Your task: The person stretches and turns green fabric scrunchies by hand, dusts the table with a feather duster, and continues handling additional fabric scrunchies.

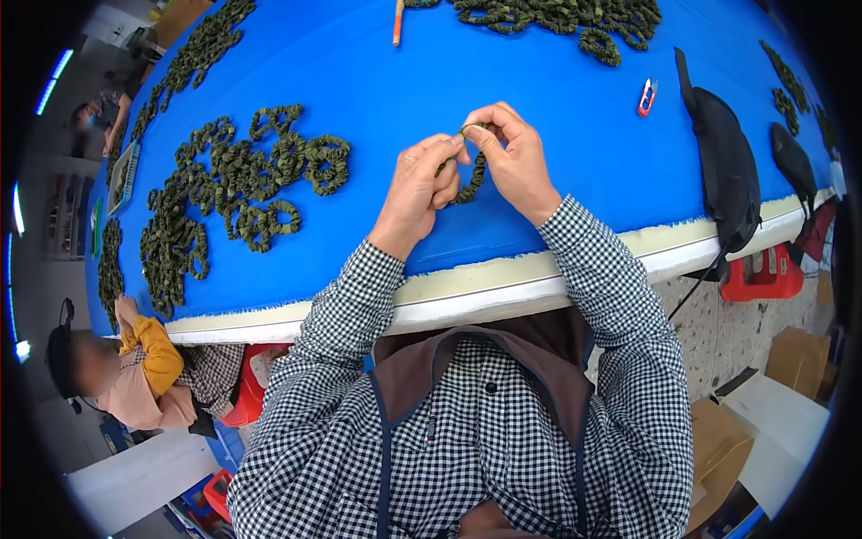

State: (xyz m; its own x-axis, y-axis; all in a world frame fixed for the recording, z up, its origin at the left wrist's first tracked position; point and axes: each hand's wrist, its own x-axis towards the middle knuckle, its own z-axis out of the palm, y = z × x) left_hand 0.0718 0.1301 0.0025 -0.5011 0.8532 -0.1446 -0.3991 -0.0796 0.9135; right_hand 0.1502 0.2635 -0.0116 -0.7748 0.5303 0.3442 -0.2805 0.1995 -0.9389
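Note:
Both my hands meet over the blue table, pinching one dark green scrunchie between them. My left hand has its fingers curled round the scrunchie's left side. My right hand pinches its top with thumb and forefinger. The lower part of the ring hangs down between the hands; the gripped part is hidden by my fingers. To the left lies a large pile of similar green scrunchies.
More scrunchies lie at the far edge. Red thread snips and a black bag are on the right of the blue tabletop. An orange-handled stick lies ahead. A co-worker in yellow sleeves sits at the left.

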